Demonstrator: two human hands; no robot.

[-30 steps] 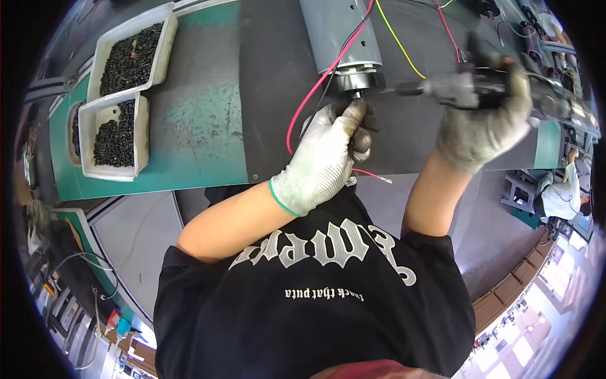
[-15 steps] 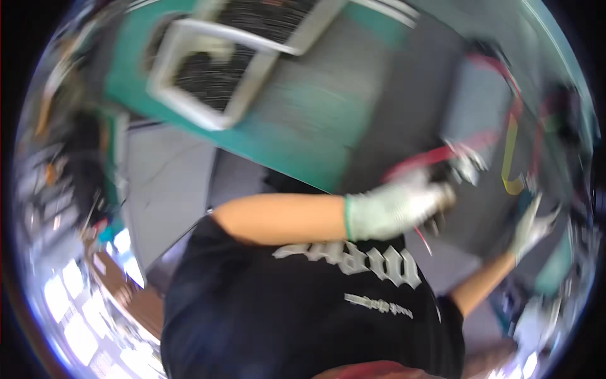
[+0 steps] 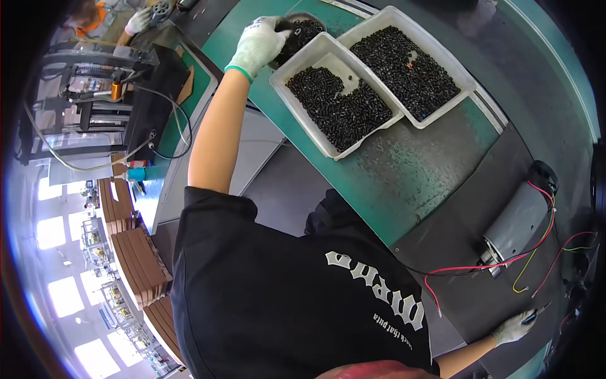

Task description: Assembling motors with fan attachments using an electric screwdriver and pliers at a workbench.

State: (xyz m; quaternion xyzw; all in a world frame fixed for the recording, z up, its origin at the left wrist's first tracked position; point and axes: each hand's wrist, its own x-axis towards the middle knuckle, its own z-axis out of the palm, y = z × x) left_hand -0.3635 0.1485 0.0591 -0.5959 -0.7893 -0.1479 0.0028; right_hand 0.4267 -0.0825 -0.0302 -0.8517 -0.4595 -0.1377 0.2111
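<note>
My left hand [image 3: 260, 45], in a white knitted glove with a green cuff, reaches to a round bowl [image 3: 323, 26] of small black parts. Its fingers curl down at the bowl's near side; their tips are hidden, so what they pinch does not show. Far off at the lower right, my gloved right hand [image 3: 514, 327] is closed around a slim tool [image 3: 536, 313] with a dark tip, its exact kind too small to tell. Above that hand lies a grey cylindrical motor [image 3: 519, 218] with red, black and yellow-green leads.
Two white trays [image 3: 278, 82] of black tubular pieces overlap on the green bench mat [image 3: 391, 221]. Black matting [image 3: 454, 252] lies under the motor. At the upper left, another person's gloved hand [image 3: 137, 22] is beside a machine frame [image 3: 104, 95]. Brown cardboard stacks [image 3: 136, 259] stand at left.
My left hand has left the motor's lead end and swung far left to the bowl. My head view has turned, and the blur has cleared. My right hand sits lower, with the tool now visible.
</note>
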